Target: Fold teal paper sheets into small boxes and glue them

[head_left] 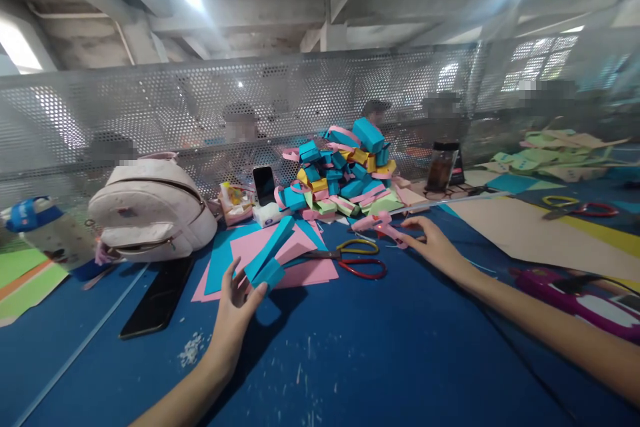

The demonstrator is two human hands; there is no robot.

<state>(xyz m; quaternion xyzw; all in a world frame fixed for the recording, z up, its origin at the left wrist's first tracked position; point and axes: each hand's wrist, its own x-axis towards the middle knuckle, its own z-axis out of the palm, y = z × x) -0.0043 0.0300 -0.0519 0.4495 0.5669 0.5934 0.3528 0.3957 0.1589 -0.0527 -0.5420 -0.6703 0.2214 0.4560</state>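
Observation:
My left hand (239, 307) is closed around a folded blue paper piece (267, 270), with a long strip of it sticking up and to the right. My right hand (433, 247) pinches the handle of a pink hot glue gun (383, 223); a long clear glue stick (450, 200) trails from its back. Between the hands lie scissors (345, 255) with one yellow and one red handle loop. Their blades rest on pink paper sheets (313, 272) and blue paper sheets (220, 257). Beyond them rises a pile of folded paper pieces (340, 177) in blue, yellow, pink and green.
On the left are a white backpack (150, 207), a dark phone (159, 300) and a bottle (55, 237). A second pair of scissors (580, 208) lies on beige paper (500, 230) at right, near a purple item (575, 300). A perforated metal screen (200, 100) runs behind; people sit beyond it.

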